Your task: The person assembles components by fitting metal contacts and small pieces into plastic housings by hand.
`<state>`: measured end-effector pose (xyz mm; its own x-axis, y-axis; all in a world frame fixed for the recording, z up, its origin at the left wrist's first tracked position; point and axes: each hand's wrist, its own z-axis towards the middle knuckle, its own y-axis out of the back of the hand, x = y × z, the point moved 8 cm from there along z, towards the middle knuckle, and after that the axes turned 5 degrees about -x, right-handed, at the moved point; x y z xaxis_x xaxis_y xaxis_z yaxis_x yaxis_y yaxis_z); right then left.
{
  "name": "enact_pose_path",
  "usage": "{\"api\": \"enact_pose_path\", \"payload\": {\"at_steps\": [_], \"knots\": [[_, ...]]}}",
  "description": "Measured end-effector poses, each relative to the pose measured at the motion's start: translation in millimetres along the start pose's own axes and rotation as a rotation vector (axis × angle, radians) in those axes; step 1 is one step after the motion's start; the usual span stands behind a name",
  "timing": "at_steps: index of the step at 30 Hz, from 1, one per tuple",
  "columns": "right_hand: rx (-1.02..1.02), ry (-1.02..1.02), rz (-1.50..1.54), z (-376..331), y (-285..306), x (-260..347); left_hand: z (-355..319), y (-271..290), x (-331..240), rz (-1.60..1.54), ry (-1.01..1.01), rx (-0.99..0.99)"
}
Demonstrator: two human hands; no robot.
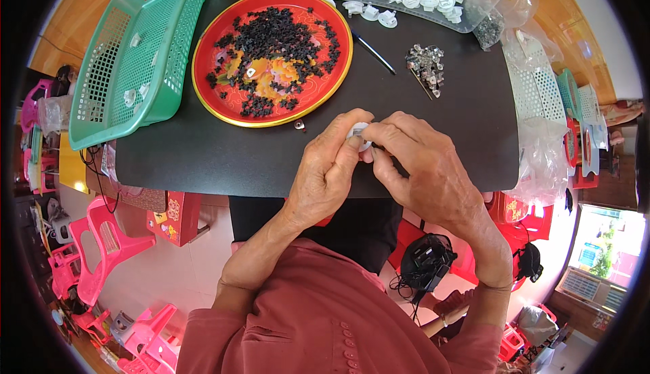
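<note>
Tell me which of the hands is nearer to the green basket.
Left. The left hand is to the right of the green basket and closer to the person's body; the right hand is farther right, beyond the left.

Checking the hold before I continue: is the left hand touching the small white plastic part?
Touching. The head view shows it plainly: the left hand has its fingers closed around the small white plastic part, with the thumb pressed over it.
</note>
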<state>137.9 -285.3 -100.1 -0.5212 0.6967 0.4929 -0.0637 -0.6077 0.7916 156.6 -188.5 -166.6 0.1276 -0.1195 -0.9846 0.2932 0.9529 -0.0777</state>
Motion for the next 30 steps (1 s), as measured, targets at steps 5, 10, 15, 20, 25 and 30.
{"api": "enact_pose_path", "payload": {"at_steps": [5, 10, 15, 20, 25, 30], "knots": [[-0.055, -0.149, 0.299, 0.0, -1.8, -16.1, 0.1, 3.3, 8.4, -0.119, 0.075, 0.009], [-0.097, -0.133, 0.209, 0.6, 2.7, -15.3, 0.8, 3.8, 5.2, -0.084, 0.128, 0.010], [-0.078, 0.054, -0.150, 2.5, -3.0, -1.2, 1.7, 5.1, 18.7, -0.143, 0.149, -0.005], [-0.016, -0.084, 0.032, 1.3, -1.7, -13.6, 0.2, 6.7, 31.3, -0.300, 0.302, 0.021], [-0.156, -0.124, 0.211, -2.1, 1.6, -19.2, 3.1, -4.5, 24.8, -0.670, 0.321, 0.063], [-0.222, -0.001, -0.078, 3.8, 4.0, -6.7, 2.4, -3.8, 24.5, -0.727, 0.353, 0.042]]}}
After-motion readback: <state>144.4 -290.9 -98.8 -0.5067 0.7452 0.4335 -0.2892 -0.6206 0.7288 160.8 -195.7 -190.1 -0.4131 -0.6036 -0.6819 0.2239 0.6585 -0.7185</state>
